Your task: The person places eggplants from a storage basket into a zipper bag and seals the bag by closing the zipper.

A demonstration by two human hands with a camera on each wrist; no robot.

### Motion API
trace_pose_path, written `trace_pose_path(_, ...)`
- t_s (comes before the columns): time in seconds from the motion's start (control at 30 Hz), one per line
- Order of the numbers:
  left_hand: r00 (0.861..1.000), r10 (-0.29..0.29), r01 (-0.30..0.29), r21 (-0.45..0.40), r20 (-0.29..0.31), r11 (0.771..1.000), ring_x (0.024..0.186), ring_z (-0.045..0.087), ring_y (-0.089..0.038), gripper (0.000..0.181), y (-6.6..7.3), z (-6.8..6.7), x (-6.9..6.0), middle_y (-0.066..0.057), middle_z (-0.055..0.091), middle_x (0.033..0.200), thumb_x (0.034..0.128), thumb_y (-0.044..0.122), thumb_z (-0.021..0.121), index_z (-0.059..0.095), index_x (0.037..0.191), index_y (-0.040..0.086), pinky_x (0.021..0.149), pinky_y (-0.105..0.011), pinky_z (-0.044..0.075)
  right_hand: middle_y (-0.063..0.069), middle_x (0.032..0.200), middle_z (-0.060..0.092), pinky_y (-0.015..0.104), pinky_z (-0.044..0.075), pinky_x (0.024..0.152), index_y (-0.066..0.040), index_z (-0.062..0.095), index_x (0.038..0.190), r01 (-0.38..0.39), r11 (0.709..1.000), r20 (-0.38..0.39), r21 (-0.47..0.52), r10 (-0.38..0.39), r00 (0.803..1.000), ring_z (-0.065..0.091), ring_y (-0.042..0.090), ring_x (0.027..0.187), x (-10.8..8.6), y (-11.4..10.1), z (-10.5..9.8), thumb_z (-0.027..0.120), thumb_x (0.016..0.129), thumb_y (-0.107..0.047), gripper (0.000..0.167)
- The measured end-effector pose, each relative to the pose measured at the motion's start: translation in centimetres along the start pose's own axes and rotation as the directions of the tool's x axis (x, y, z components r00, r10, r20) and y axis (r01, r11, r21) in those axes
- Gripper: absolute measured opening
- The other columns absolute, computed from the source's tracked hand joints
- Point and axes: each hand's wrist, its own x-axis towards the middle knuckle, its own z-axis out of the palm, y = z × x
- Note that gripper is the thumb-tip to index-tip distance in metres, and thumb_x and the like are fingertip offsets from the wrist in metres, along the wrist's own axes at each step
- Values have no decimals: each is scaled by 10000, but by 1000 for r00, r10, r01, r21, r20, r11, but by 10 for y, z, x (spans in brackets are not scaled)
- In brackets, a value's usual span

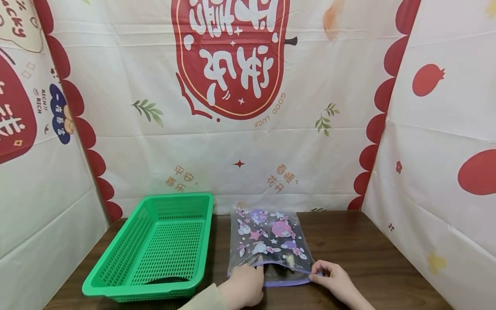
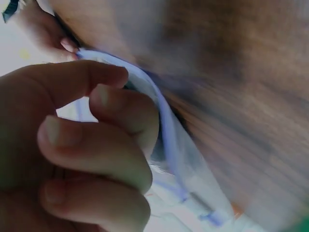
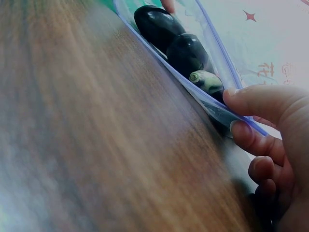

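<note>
A clear zip bag [image 1: 267, 234] with purple edging and cartoon prints lies on the table, its mouth gaping toward me. Inside, the right wrist view shows dark glossy eggplants [image 3: 159, 26], one with a pale green stem [image 3: 205, 80]. My right hand [image 1: 335, 282] pinches the right end of the purple edge between thumb and index finger. At the mouth's left part, my left hand [image 1: 246, 284] holds the upper edge, which is raised there. Its fingers [image 2: 96, 154] are curled in the left wrist view; the exact contact is partly hidden.
Left of the bag stands a green plastic basket [image 1: 205, 241] with slotted walls. A dark, curved thing [image 1: 166, 280] lies at its near end, mostly hidden by the rim. Printed cloth [image 1: 232, 146] walls surround the brown wooden table [image 1: 337, 237] at the back and sides.
</note>
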Motion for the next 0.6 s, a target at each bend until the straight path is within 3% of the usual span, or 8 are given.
trace_pose_path(0.17, 995, 96, -96, -13, 37, 995, 547, 558, -150, 685, -6, -6, -23, 3, 585, 619, 768, 363, 744, 534, 1369, 109, 473, -349, 457, -86, 639, 494, 240, 362, 569, -166, 623, 790, -6, 1000, -6, -1, 6, 1000, 448, 40, 597, 0, -1, 2, 770, 802, -211, 155)
trace_pose_path(0.4, 965, 172, -166, -49, 196, 985, 506, 512, -104, 641, -21, -43, -56, 64, 502, 552, 899, 375, 655, 411, 1470, 215, 487, -334, 453, -82, 610, 466, 252, 361, 537, -150, 621, 781, 0, 1000, -35, 29, 1, 999, 422, 38, 556, 3, -3, 1, 776, 788, -173, 156)
trace_pose_path(0.6, 946, 263, -259, -46, 191, 965, 399, 346, -99, 634, -50, -70, -87, 60, 398, 469, 924, 360, 634, 390, 1482, 180, 391, -284, 297, -85, 602, 468, 247, 370, 530, -143, 625, 785, -31, 999, -30, 33, 32, 999, 421, 37, 539, 0, 0, 3, 779, 788, -167, 156)
